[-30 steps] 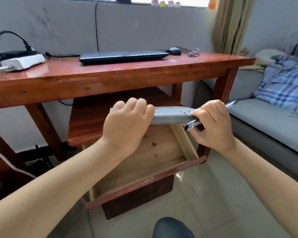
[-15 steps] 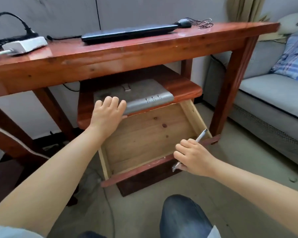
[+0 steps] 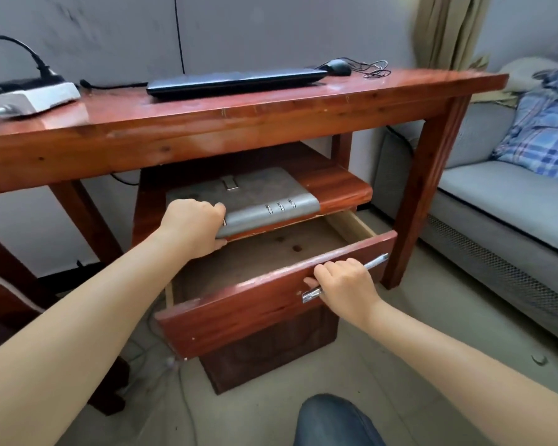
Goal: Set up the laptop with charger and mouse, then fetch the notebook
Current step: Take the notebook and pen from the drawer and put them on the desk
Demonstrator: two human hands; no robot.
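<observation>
A grey notebook (image 3: pixel 258 201) with metal rings and a clasp lies flat on the top of the low cabinet (image 3: pixel 345 191) under the desk. My left hand (image 3: pixel 195 226) grips its front left corner. My right hand (image 3: pixel 343 284) is closed around the metal handle (image 3: pixel 376 262) of the open drawer (image 3: pixel 239 312), which shows a bare wooden bottom. On the red wooden desk (image 3: pixel 239 123) sit the closed black laptop (image 3: pixel 236 81), a black mouse (image 3: pixel 338 67) with a tangled cord, and a white power strip (image 3: pixel 33 97) with a black plug in it.
A grey sofa (image 3: pixel 503 201) with a blue checked cloth (image 3: pixel 548 130) stands to the right, close to the desk leg (image 3: pixel 422 201). A beige curtain (image 3: pixel 445 30) hangs behind. Cables trail on the floor left of the cabinet. My knee (image 3: pixel 335 423) shows at the bottom.
The notebook, held in both hands above the drawer a second ago, now lies on the cabinet top. My right hand dropped to the drawer front and closed on its handle.
</observation>
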